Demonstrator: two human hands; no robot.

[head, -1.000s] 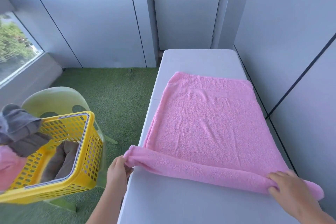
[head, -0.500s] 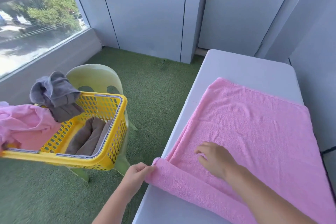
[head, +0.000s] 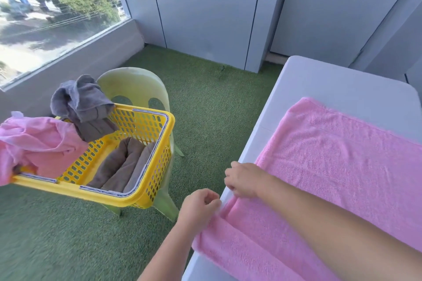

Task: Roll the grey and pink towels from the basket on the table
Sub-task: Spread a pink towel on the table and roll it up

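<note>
Towel work at the left edge of the white folding table [head: 342, 84]: pink towel [head: 338, 166] spread flat and smooth there, probably to give a straight, even roll, with its near edge already turned over into a low first fold. Left hand [head: 198, 209] closed on the left end of that fold, pinching the cloth at the table edge, likely to keep the end tight and in line. Right hand [head: 242, 180] reached across, fingers curled down onto the towel's left side edge just beyond the fold; curled nearly closed, gripping or only pressing, cannot tell which. Both hands close together at one corner, so a judgement: correcting this end before rolling on. Yellow laundry basket [head: 157, 166] set on a pale green plastic chair [head: 134, 84] beside the table, within easy reach. Inside, rolled grey towels [head: 123, 166] lying side by side; over the rim, a loose grey towel [head: 80, 100] and a loose pink towel [head: 38, 143], apparently waiting for rolling.
</note>
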